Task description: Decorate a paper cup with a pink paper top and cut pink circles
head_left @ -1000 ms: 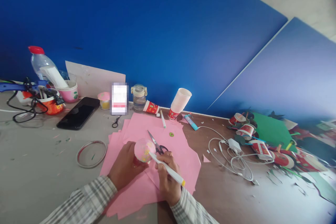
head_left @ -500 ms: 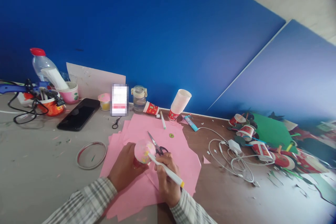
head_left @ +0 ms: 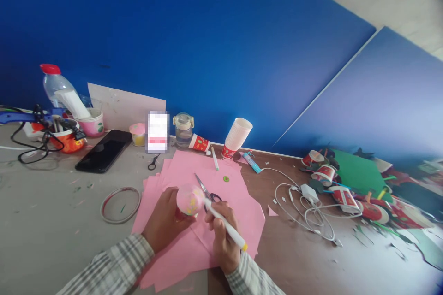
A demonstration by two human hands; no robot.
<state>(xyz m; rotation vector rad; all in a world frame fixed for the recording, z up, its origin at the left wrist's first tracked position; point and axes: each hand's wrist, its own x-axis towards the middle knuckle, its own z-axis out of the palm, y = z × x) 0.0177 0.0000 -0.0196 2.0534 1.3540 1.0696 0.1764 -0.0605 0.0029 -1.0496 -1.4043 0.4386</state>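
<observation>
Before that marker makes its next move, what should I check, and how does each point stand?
1. Left hand holding the pink-domed cup: ok.
2. Right hand gripping the marker: ok.
3. Marker tip touching the dome: cannot tell; it is right at the edge.
4. Scissors well away from the hands: not ok; they lie close by on the paper.
5. Phone clear of both hands: ok.

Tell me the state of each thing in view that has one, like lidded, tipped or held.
Left hand: closed around the pink-topped cup
Pink-topped cup: held, yellow marks on top
Right hand: gripping the white marker
White marker: held at a slant
Scissors: lying on pink paper
Bottle: red cap on
Clear jar: upright, lid on
Red cup beside the jar: tipped over
Cup stack: nested, mouth up
Phone: flat, screen dark
</observation>
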